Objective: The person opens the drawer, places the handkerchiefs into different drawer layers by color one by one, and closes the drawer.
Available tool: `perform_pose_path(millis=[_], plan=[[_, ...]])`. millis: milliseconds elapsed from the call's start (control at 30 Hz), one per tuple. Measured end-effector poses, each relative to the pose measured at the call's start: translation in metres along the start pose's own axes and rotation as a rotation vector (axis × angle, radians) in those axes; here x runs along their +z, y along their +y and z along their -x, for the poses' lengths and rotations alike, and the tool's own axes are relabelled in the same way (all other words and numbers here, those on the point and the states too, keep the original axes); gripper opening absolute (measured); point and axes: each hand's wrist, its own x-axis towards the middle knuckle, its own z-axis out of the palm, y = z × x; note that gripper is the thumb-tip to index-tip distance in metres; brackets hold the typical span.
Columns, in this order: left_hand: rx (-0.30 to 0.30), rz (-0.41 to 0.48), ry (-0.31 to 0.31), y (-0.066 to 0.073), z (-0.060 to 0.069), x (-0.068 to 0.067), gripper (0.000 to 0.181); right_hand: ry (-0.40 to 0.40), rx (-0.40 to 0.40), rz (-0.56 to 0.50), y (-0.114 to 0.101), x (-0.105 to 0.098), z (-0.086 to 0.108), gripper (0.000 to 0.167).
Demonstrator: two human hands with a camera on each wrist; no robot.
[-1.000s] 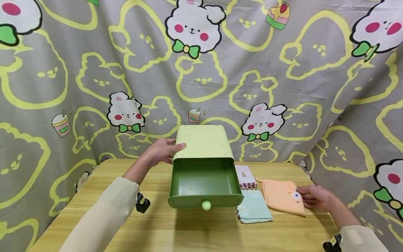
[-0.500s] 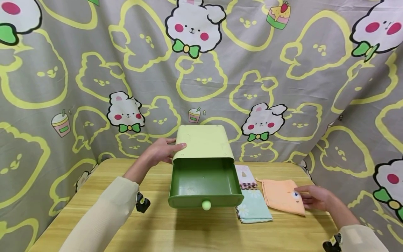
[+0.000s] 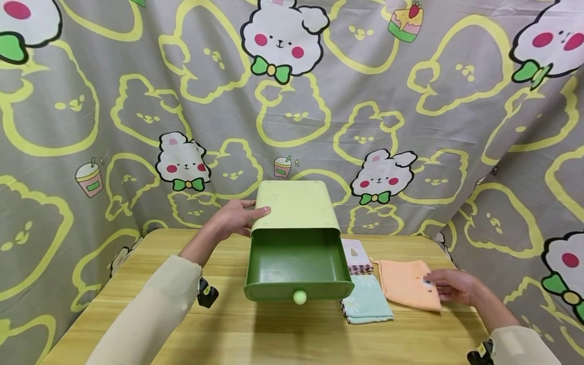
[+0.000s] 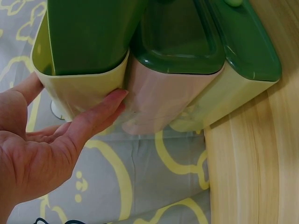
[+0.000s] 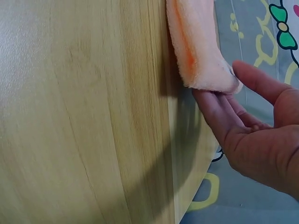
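Note:
In the head view, a pale yellow drawer cabinet stands mid-table with its green drawer pulled out. My left hand lies against the cabinet's upper left side, thumb on top and fingers fairly straight along the side. The left wrist view shows this cabinet stacked on a pink unit and another pale yellow unit. At the right, my right hand pinches the near-right edge of a folded orange towel, thumb above and fingers beneath. The towel's fluffy edge shows in the right wrist view.
Beside the cabinet lie a folded mint-green towel with flowers and a folded whitish towel with a checked edge. The wooden table carries everything. A grey patterned curtain hangs behind and at both sides.
My right fingers have shifted slightly left over the orange towel's edge, and cover more of its printed patch. The left hand and the pulled-out drawer stay as they were.

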Motion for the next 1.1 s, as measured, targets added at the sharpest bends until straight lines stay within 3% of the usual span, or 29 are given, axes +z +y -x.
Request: perform_pose_path(millis=[100, 267, 800, 1100], plan=[[-0.002, 0.001, 0.003, 0.001, 0.001, 0.000, 0.078, -0.012, -0.011, 0.014, -0.002, 0.000, 0.002, 0.030], [0.001, -0.008, 0.007, 0.001, 0.002, 0.000, 0.078, -0.071, -0.031, -0.016, -0.005, 0.000, 0.006, 0.011], [-0.002, -0.008, 0.004, -0.001, 0.001, 0.000, 0.080, -0.097, -0.125, 0.022, -0.029, 0.007, 0.017, 0.018], [0.000, -0.007, 0.002, -0.002, -0.001, -0.001, 0.081, -0.024, -0.154, 0.080, -0.046, 0.013, 0.026, 0.018]])
